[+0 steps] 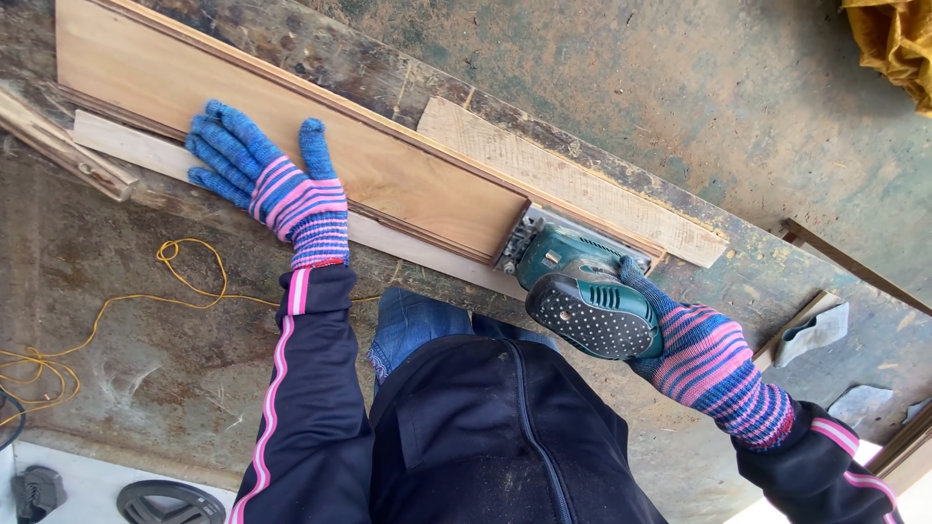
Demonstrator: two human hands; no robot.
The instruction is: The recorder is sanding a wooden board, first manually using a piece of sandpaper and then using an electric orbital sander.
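Right hand clenched on green power saw, nose up-left along board; left hand spread flat on it

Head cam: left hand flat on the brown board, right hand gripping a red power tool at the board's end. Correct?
Not quite: the power tool is green, not red. The head view shows the left hand flat on the brown board and the right hand gripping the tool at the board's end.
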